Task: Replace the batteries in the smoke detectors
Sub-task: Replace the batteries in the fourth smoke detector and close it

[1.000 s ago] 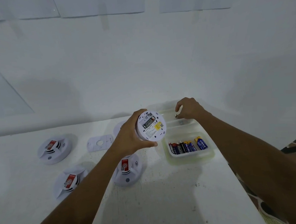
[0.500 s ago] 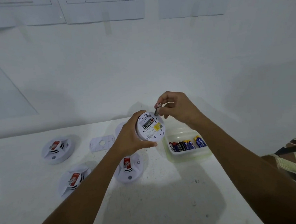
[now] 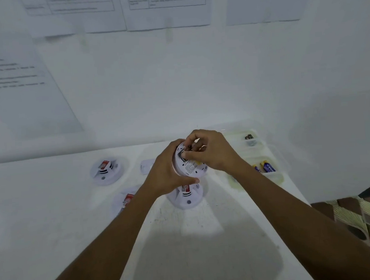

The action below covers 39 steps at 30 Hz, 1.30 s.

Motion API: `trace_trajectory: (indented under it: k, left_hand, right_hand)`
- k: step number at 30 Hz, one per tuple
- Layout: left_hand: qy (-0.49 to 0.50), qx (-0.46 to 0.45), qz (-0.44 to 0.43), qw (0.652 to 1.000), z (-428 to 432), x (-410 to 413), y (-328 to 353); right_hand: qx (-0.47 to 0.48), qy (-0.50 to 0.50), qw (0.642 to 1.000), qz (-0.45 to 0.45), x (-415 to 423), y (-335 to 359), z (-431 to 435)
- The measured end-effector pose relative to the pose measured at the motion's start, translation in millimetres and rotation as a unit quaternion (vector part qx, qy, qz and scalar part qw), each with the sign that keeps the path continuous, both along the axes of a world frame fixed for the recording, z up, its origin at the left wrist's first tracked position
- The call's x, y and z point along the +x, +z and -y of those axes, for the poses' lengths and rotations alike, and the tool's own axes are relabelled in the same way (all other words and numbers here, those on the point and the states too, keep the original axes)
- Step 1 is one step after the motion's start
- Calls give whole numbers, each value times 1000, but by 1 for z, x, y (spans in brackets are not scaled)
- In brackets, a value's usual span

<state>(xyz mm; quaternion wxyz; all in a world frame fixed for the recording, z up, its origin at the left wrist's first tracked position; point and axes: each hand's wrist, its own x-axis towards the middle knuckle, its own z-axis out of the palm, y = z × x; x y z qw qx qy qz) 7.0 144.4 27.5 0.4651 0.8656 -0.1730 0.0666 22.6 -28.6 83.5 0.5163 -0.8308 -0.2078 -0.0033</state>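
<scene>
On my feed, at the far left of the white table [image 3: 55, 234], a smoke detector [image 3: 107, 171] sits face up with a red sticker on it. Nearer me and a little to the right, a second detector [image 3: 124, 201] lies partly hidden behind the left forearm [image 3: 112, 237]. Just past that, a flat white mounting plate [image 3: 146, 166] lies on the table, its right side behind the left hand [image 3: 166, 175].

That hand wraps the rim of the raised detector [image 3: 191, 168], with the fingers over the far edge and the thumb under the near edge. It holds the detector above the table with the labelled back tilted toward me. Directly beneath it, a third detector [image 3: 186, 198] rests on the table.

The right hand [image 3: 212, 152] sits on the upper back of the raised detector. Its fingers are curled tight and the thumb tip is pressed beside the dark battery bay. The view is too blurred there for me to tell whether they pinch a battery.

Further right, a translucent tray [image 3: 278, 173] stands near the table's edge. Blue batteries [image 3: 266, 167] lie in its near compartment, close beside the right forearm [image 3: 270, 199], and dark batteries [image 3: 249, 137] lie in the far one.
</scene>
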Motion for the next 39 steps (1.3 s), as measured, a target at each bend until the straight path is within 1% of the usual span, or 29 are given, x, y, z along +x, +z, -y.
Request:
trace_trajectory:
  k: [2, 3, 4, 7, 8, 11, 15, 17, 18, 19, 21, 22, 23, 25, 26, 27, 28, 31, 35, 37, 39]
  left_hand:
    - [4, -15, 11, 1000, -9, -7, 3]
    - [6, -17, 19, 1000, -14, -9, 4]
    - [10, -16, 24, 1000, -19, -11, 5]
    - [22, 2, 29, 999, -36, -15, 6]
    - [24, 14, 32, 999, -42, -16, 7]
    - [30, 38, 32, 998, -59, -20, 6]
    - [32, 25, 20, 999, -84, -25, 1]
    - [44, 16, 13, 999, -102, -27, 0]
    - [53, 10, 7, 998, -112, -29, 0]
    - [66, 5, -2, 998, -122, -29, 0]
    - [84, -1, -15, 996, -143, -31, -1]
    - [90, -1, -18, 996, -153, -31, -1]
    - [95, 1, -20, 995, -160, -31, -1]
    - [102, 2, -24, 994, -170, -31, -1]
    - [103, 0, -25, 994, -173, -30, 0]
    - [104, -2, -26, 994, -176, -30, -1]
    - [104, -2, -27, 994, -178, -29, -1]
    - [104, -6, -34, 994, -183, -28, -4]
    - [99, 1, -44, 994, -182, -28, -10]
    - [99, 0, -48, 994, -181, -26, -11]
    - [99, -3, -48, 994, -179, -25, -9]
  right_hand:
    - [-47, -21, 998, 33, 1, -2, -11]
    - [-66, -36, 997, 35, 2, -2, -16]
    - [-74, -47, 996, 19, 2, -1, -21]
    - [-37, -37, 995, -80, 2, 3, -38]
    - [-27, -33, 994, -96, 2, 2, -44]
    - [-1, -36, 993, -109, 3, -1, -60]
    - [38, -32, 992, -112, 12, -13, -78]
    - [61, -44, 993, -93, 20, -21, -85]
    - [41, -53, 995, -74, 25, -26, -87]
    - [-2, -55, 997, -47, 32, -32, -88]
    - [-117, -19, 993, 10, 45, -42, -91]
    - [-181, 12, 983, 27, 51, -47, -95]
    - [-250, 45, 966, 39, 56, -50, -99]
    - [-379, 97, 918, 59, 64, -56, -111]
    - [-418, 115, 899, 62, 67, -58, -118]
    - [-434, 129, 890, 59, 68, -60, -124]
    - [-435, 137, 889, 48, 69, -61, -129]
    - [-405, 128, 905, 28, 71, -65, -133]
    - [-383, 110, 913, 86, 63, -70, -127]
    - [-338, 84, 931, 108, 57, -69, -122]
    - [-259, 28, 958, 125, 53, -68, -115]
